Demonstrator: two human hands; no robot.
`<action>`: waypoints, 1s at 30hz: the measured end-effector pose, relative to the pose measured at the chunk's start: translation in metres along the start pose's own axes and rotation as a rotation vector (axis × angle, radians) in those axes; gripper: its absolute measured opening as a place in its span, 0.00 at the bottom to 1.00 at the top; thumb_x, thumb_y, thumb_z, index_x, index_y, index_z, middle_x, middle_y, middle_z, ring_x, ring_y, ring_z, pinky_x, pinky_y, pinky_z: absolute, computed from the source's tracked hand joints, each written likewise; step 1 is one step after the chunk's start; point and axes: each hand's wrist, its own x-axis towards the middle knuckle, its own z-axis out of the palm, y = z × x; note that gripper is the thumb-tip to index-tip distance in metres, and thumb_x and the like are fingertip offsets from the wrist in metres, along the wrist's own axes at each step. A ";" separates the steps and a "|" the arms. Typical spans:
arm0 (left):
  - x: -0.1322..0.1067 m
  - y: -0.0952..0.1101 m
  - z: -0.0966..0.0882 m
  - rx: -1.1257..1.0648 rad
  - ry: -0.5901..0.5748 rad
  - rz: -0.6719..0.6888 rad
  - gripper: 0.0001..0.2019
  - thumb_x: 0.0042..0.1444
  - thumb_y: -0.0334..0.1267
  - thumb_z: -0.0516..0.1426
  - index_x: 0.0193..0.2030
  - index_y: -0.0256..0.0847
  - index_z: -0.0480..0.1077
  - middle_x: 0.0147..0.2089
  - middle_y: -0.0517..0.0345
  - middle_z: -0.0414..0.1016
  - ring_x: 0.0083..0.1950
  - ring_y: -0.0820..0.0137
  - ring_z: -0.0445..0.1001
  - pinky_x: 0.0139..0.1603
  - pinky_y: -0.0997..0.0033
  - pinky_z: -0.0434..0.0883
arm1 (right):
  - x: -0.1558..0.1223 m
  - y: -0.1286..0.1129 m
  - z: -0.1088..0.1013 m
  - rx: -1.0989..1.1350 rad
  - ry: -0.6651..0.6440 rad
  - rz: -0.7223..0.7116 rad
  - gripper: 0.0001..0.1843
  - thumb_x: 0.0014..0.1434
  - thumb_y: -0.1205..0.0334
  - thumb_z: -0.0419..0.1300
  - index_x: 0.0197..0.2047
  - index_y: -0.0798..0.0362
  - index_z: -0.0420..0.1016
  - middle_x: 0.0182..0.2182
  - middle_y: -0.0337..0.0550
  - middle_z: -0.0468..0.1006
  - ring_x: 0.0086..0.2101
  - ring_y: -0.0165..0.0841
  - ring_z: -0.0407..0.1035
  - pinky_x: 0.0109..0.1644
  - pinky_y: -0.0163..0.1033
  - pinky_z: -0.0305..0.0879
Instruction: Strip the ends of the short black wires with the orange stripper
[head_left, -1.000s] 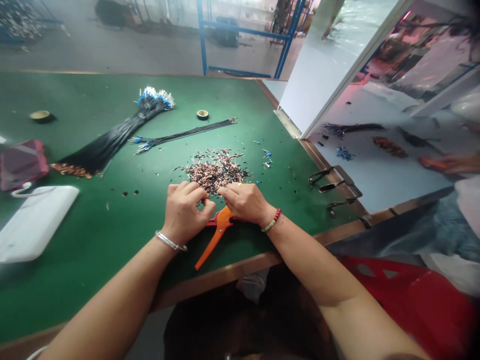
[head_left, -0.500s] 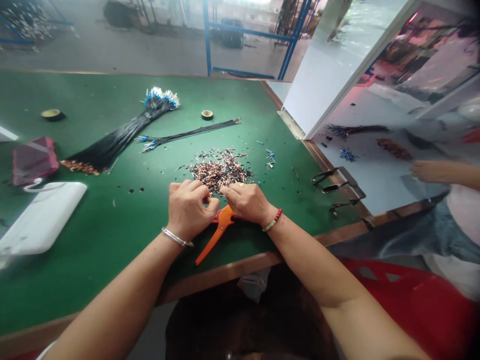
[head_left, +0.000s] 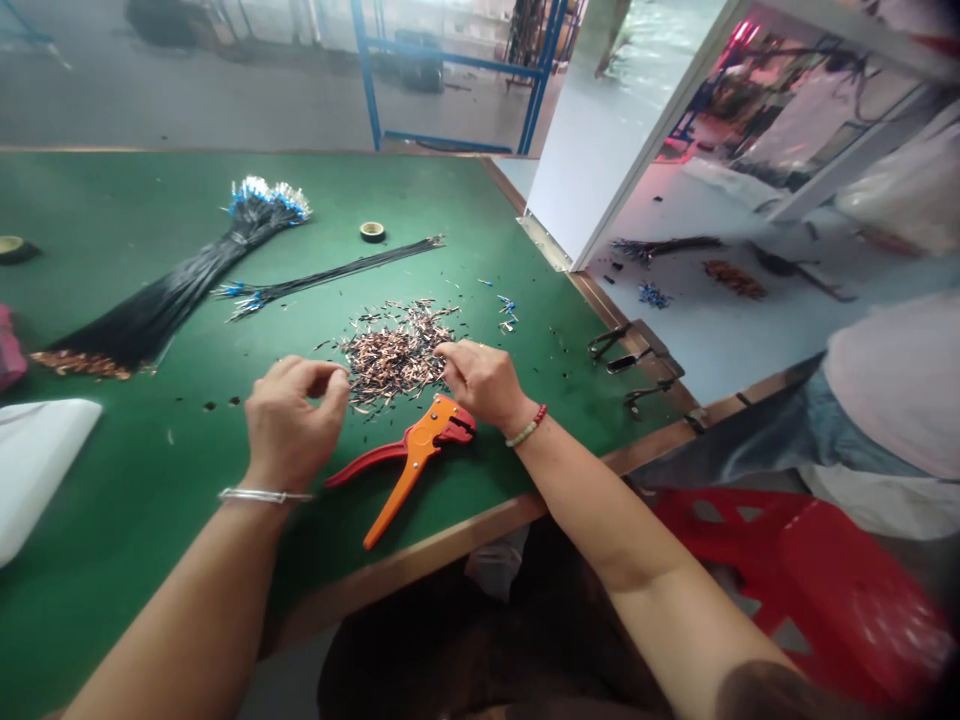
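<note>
One pile of copper and black wire scraps (head_left: 394,350), its pieces too many to count, lies on the green table (head_left: 450,190). One orange-and-red wire stripper (head_left: 422,440) rests on the near side of the pile, handles spread. Two bundles of black wire lie beyond the pile: a thin bundle (head_left: 337,272) just past it and a thick bundle (head_left: 161,290) farther left. There are two tape rolls, a small roll (head_left: 372,232) beyond the pile and another roll (head_left: 16,250) well to its left.

The left hand (head_left: 296,410) is beside the pile's left edge, thumb and forefinger curled into a ring; whether the tips meet or hold anything, I cannot tell. The right hand (head_left: 484,380) is at the pile's right edge, fingers bent and covering a little of it; its grip is hidden, so I cannot tell.

Several blue-tipped pieces (head_left: 508,310) lie right of the pile, with a metal clamp (head_left: 649,360) farther right. Beyond the pile to the right stands a white panel (head_left: 607,130). A white object (head_left: 37,470) lies well left of the pile.
</note>
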 end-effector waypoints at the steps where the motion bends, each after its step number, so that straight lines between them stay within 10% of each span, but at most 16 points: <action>1: 0.000 -0.002 0.004 0.036 -0.039 0.033 0.11 0.60 0.42 0.54 0.31 0.41 0.73 0.30 0.57 0.71 0.34 0.66 0.68 0.41 0.62 0.64 | 0.000 -0.003 0.001 0.011 -0.008 -0.022 0.17 0.67 0.67 0.48 0.49 0.59 0.76 0.38 0.48 0.81 0.37 0.32 0.73 0.44 0.37 0.67; 7: -0.001 -0.008 0.006 0.211 -0.086 0.127 0.16 0.63 0.48 0.52 0.48 0.41 0.74 0.43 0.45 0.73 0.44 0.56 0.69 0.44 0.57 0.63 | 0.000 0.001 0.000 -0.026 -0.020 0.041 0.17 0.70 0.64 0.49 0.52 0.59 0.77 0.39 0.49 0.82 0.38 0.33 0.74 0.44 0.38 0.67; 14: -0.024 0.032 -0.011 0.316 -0.523 0.355 0.24 0.49 0.66 0.59 0.30 0.44 0.68 0.31 0.53 0.72 0.34 0.60 0.69 0.35 0.61 0.58 | -0.001 0.010 -0.006 -0.088 -0.033 0.164 0.18 0.71 0.57 0.49 0.41 0.55 0.79 0.32 0.44 0.79 0.33 0.30 0.71 0.38 0.36 0.60; 20: -0.041 0.043 -0.006 0.330 -0.673 0.383 0.17 0.46 0.51 0.63 0.29 0.44 0.62 0.29 0.57 0.68 0.32 0.62 0.68 0.35 0.62 0.59 | -0.001 0.012 -0.005 -0.163 0.014 0.188 0.22 0.72 0.53 0.49 0.31 0.54 0.74 0.28 0.43 0.76 0.31 0.30 0.68 0.35 0.36 0.55; 30: -0.007 0.037 -0.021 -0.578 -0.261 -0.418 0.18 0.52 0.50 0.61 0.46 0.43 0.68 0.37 0.57 0.71 0.34 0.68 0.73 0.35 0.64 0.73 | 0.002 0.007 -0.010 -0.035 0.184 0.174 0.14 0.71 0.61 0.49 0.39 0.53 0.75 0.33 0.43 0.78 0.34 0.31 0.70 0.38 0.37 0.63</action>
